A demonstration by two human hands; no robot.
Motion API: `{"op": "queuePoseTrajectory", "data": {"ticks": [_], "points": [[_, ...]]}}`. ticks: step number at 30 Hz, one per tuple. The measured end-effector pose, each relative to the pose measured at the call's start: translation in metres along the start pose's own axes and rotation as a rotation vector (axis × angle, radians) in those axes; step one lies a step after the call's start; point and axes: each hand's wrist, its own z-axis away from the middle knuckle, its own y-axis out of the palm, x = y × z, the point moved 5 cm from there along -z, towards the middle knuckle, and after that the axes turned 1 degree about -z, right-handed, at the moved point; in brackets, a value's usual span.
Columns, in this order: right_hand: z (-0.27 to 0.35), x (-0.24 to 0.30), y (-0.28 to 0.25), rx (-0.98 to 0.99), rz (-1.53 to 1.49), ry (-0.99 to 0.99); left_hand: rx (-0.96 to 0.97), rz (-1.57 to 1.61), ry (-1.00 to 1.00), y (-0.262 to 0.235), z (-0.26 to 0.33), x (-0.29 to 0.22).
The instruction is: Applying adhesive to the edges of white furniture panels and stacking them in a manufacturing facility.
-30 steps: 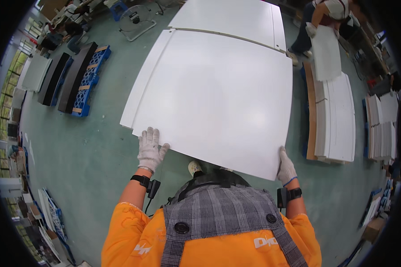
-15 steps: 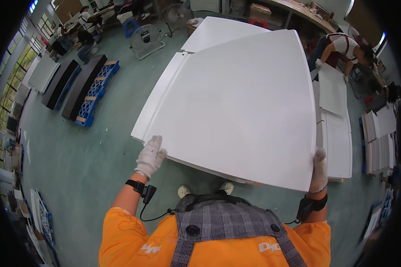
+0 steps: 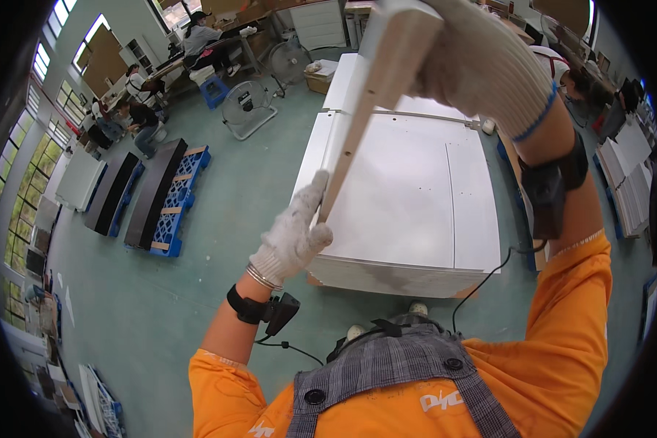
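Note:
A large white panel [image 3: 376, 87] is tipped up on edge in front of me, so only its pale raw edge shows, running from the upper middle down to my left hand. My left hand [image 3: 293, 237], in a white knit glove, grips the panel's lower end. Raised close to the camera, my right hand [image 3: 482, 62], also gloved, grips the panel's upper end. Below the lifted panel lies a stack of white panels [image 3: 416, 219] on the green floor, its near edge just ahead of my feet.
Dark boards rest on blue pallets [image 3: 171, 208] at the left. A floor fan [image 3: 247, 109] stands behind the stack. Several people [image 3: 142, 117] work at benches along the far left wall. More white panels [image 3: 628, 175] are stacked at the right.
The panel has swung from lying nearly flat to standing on edge. My right hand rose high toward the camera and my left hand lifted with the lower end.

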Motion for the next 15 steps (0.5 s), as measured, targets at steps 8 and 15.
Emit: {"op": "queuePoseTrajectory", "data": {"ticks": [8, 15], "points": [[-0.045, -0.029, 0.085, 0.423, 0.119, -0.229, -0.404, -0.029, 0.049, -0.145, -0.017, -0.049], [-0.077, -0.094, 0.133, 0.109, 0.318, -0.447, -0.820, -0.218, 0.100, -0.212, -0.041, -0.100]]}}
